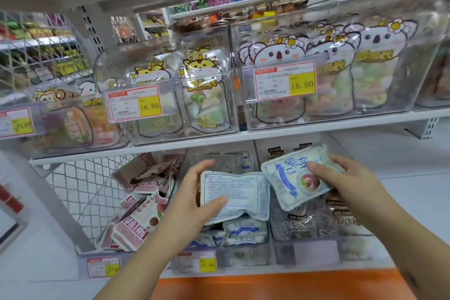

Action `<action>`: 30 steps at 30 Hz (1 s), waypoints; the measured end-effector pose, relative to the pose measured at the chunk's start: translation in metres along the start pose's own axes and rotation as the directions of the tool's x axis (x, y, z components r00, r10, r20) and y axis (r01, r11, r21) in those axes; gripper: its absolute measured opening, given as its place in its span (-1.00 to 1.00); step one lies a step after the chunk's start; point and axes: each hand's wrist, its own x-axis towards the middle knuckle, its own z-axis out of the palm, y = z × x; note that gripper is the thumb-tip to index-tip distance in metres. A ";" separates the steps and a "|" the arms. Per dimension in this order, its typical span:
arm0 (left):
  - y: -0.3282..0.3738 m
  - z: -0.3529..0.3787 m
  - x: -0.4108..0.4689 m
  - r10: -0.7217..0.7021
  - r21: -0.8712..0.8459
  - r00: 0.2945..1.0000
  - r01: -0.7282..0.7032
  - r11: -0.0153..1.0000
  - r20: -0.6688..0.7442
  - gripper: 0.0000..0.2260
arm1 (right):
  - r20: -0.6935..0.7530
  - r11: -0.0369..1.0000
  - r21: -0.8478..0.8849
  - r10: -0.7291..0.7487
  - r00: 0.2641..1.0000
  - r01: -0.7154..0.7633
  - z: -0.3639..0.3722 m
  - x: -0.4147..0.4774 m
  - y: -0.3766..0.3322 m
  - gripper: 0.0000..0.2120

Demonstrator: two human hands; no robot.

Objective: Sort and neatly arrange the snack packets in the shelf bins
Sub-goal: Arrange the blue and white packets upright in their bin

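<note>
My left hand (194,197) grips a pale blue snack packet (239,196) turned back side up, thumb on its lower left corner, above the middle clear bin (241,254) on the lower shelf. My right hand (341,180) pinches a second pale blue packet (291,179), front side up and tilted, over the seam between the middle bin and the right one. Several more blue packets (241,230) lie loose in the middle bin below.
Red and white packets (143,217) fill the left lower bin beside a wire mesh panel (82,192). Dark packets (321,224) stand in the right lower bin. The upper shelf carries clear bins of animal-shaped pouches (316,75) with price tags (285,84). An orange ledge (280,286) runs below.
</note>
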 end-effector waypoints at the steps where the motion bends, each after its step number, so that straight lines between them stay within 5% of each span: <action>1: 0.001 0.001 -0.001 0.022 -0.001 1.000 -0.022 1.000 -0.021 -0.45 | 0.007 0.996 0.077 0.034 0.999 -0.035 -0.004 0.000 -0.001 -0.74; 4: -0.001 0.003 -0.003 0.242 0.195 0.968 -0.226 0.955 -0.067 -0.52 | 0.075 0.956 0.263 0.112 0.991 -0.128 -0.009 -0.006 0.000 -0.76; 8: -0.010 0.009 -0.004 0.568 0.365 0.823 -0.535 0.762 0.021 -0.46 | 0.139 0.906 0.356 0.190 0.972 -0.228 -0.002 -0.015 0.004 -0.79; 13: -0.009 0.021 -0.002 0.696 0.410 0.713 -0.662 0.627 0.086 -0.52 | 0.209 0.831 0.430 0.290 0.934 -0.354 0.015 -0.024 0.011 -0.78; 18: -0.008 0.026 0.005 0.752 0.439 0.658 -0.689 0.577 0.042 -0.66 | 0.442 0.759 0.385 0.347 0.827 -0.525 0.028 -0.037 0.007 -0.73; 20: -0.011 0.025 0.009 0.717 0.444 0.696 -0.653 0.614 0.031 -0.61 | 0.445 0.739 0.406 0.353 0.823 -0.537 0.030 -0.039 0.003 -0.76; 23: -0.005 0.020 0.007 0.531 0.399 0.847 -0.475 0.784 -0.036 -0.63 | 0.378 0.764 0.421 0.342 0.860 -0.489 0.031 -0.038 0.004 -0.76; 26: 0.009 0.017 0.004 0.057 0.013 0.993 -0.056 0.998 -0.099 -0.73 | 0.290 0.818 0.406 0.307 0.906 -0.407 0.031 -0.033 0.009 -0.73; 28: 0.018 0.021 0.003 -0.226 -0.328 0.971 0.238 0.914 0.075 -0.75 | 0.274 0.842 0.390 0.281 0.920 -0.373 0.032 -0.033 0.011 -0.73; 30: 0.025 0.028 -0.001 -0.292 -0.467 0.930 0.364 0.806 0.222 -0.68 | 0.287 0.875 0.344 0.249 0.925 -0.342 0.036 -0.036 0.013 -0.73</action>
